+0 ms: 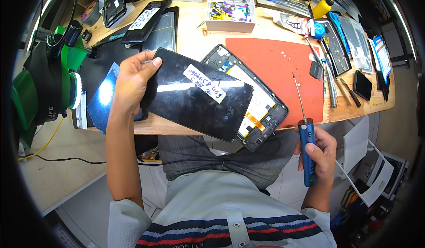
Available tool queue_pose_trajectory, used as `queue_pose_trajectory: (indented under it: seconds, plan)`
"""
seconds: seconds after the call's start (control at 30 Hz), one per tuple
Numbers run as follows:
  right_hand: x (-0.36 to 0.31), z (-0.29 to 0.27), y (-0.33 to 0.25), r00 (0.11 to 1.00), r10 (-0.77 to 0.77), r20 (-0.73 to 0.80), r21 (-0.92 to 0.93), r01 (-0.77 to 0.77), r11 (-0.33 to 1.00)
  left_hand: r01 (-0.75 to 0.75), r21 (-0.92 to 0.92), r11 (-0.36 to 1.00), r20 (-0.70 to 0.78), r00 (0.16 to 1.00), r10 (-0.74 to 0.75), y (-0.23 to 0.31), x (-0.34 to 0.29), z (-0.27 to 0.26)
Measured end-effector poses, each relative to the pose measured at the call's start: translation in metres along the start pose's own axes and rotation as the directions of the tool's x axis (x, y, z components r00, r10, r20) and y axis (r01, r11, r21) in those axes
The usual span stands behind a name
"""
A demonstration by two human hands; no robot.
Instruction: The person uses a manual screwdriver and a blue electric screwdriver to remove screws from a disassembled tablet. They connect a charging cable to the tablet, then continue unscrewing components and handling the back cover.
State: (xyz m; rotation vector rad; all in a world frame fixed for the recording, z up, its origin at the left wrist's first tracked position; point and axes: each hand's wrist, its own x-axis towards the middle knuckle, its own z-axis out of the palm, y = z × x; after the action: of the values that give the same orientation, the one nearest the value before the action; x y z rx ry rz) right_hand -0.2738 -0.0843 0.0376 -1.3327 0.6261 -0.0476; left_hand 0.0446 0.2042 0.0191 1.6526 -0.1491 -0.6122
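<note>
While curled, right fingers (326,138) around screwdriver (307,135)

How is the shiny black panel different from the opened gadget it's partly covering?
The black panel looks smooth and shiny, with a white label on it; the opened gadget shows its insides, including an orange strip. The left hand grips the black panel near a corner; no hand is on the opened gadget. Both are flat and longish.

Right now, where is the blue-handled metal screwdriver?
In the head view, the screwdriver is right of centre, in the right hand, near the orange rectangular mat.
</note>
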Motion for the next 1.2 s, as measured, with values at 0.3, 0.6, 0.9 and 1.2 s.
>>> queue_pose_trajectory:
  seconds: [0.3,0.6,0.9,1.2]
  plan:
    - [0.046,0.004,-0.028,0.977,0.077,0.199,-0.120,-0.053,0.991,-0.026,-0.081,0.996,-0.106,0.994,0.017,-0.021,-0.026,0.005]
    - [0.061,0.025,-0.032,0.976,0.162,0.144,-0.178,-0.135,0.975,-0.108,0.725,0.680,-0.235,0.890,0.392,-0.019,-0.034,0.030]
    - [0.071,0.029,-0.036,0.982,0.120,0.145,-0.256,-0.080,0.963,-0.485,0.831,0.272,0.277,0.785,0.554,-0.009,-0.061,0.086]
    - [0.070,-0.044,-0.075,0.975,0.040,0.219,-0.568,0.094,0.817,-0.778,0.607,0.161,0.601,0.582,0.548,-0.046,-0.090,0.195]
